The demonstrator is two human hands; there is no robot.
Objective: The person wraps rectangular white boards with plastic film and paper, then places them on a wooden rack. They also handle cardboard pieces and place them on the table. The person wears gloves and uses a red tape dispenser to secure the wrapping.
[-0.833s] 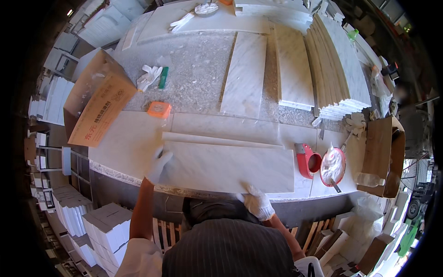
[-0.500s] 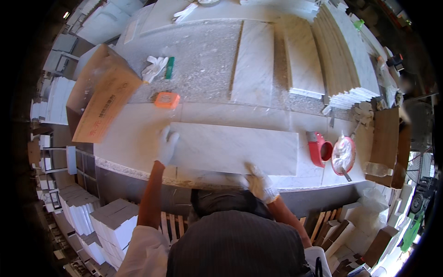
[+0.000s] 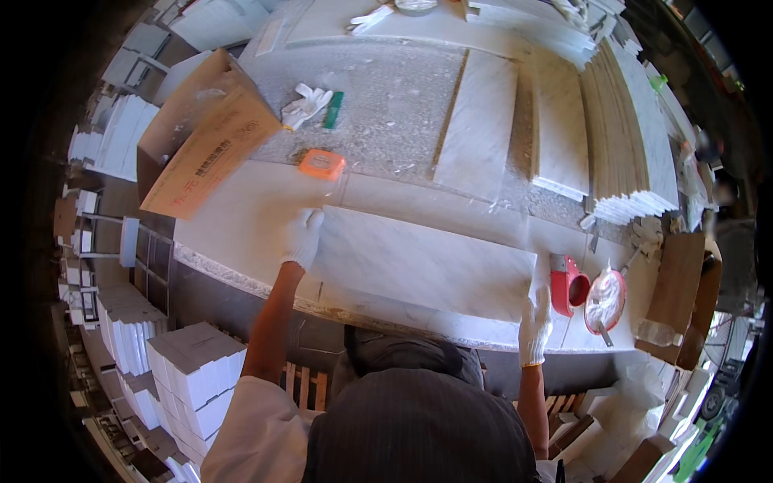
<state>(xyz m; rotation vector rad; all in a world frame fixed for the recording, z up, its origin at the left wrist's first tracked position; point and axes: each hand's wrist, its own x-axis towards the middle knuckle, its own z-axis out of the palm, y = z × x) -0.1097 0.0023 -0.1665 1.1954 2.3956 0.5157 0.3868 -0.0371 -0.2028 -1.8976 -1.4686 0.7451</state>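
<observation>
A long white marble slab (image 3: 423, 262) with faint grey veins lies level in front of me at the near side of the work table. My left hand (image 3: 303, 237), in a white knit glove, has its fingers at the slab's left short end. At the opposite end my gloved right hand (image 3: 535, 330) grips the slab's right edge, fingers pointing away from me. To the right stand a red tape dispenser (image 3: 568, 287) and a red-rimmed bowl (image 3: 604, 302) of white paste with a spatula in it.
An opened cardboard box (image 3: 211, 153) stands at the left. Beyond the slab lie an orange case (image 3: 322, 164), a white glove (image 3: 306, 107) and a green strip (image 3: 333, 110). Another slab (image 3: 477, 121) and stacked slabs (image 3: 620, 121) fill the right back. A plastic bottle (image 3: 658, 332) lies right.
My right hand has moved from the slab's near edge to its right end. The view has turned, so the slab now slants down to the right. My left hand stays at the left end.
</observation>
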